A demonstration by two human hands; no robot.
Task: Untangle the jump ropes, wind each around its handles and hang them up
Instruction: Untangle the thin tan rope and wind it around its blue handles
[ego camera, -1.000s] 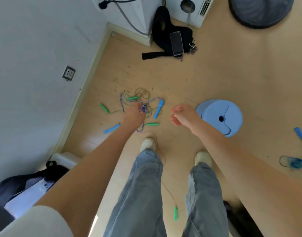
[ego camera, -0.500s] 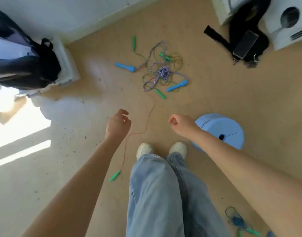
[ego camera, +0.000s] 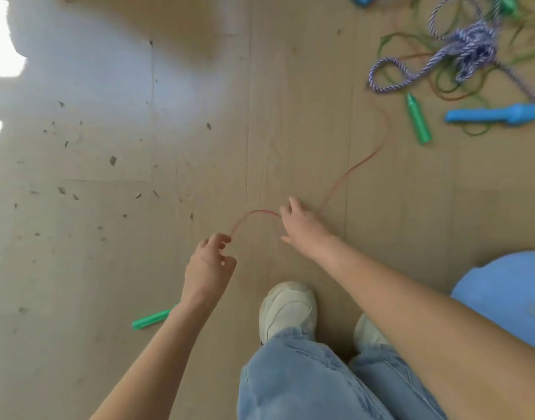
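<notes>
The floor (ego camera: 114,298) is pale wood-look planking, scattered with small dark flecks on the left and lit by a bright patch of sunlight in the upper left of the frame. A blue round stool (ego camera: 508,295) shows at the right edge.

Compared with half a second ago, the view has closed in on the floor — the bags and the white appliance are gone from sight, and the tangle now sits in the upper right corner. Both hands have moved onto the thin red rope (ego camera: 366,159). The left hand (ego camera: 210,268), at lower centre, pinches it between curled fingertips; the right hand (ego camera: 299,222), just right of it, grasps the same rope, a short arch of cord rising between the two. From the right hand the rope runs up and right toward the tangle (ego camera: 472,53).

That knot holds a purple-and-white braided rope and thin green cord. Below it lie a green handle (ego camera: 417,122) and a blue handle (ego camera: 496,114). Another green handle (ego camera: 152,319) lies lower left, partly hidden by the left forearm. White shoes (ego camera: 287,307) and blue jeans (ego camera: 305,377) fill the bottom centre.
</notes>
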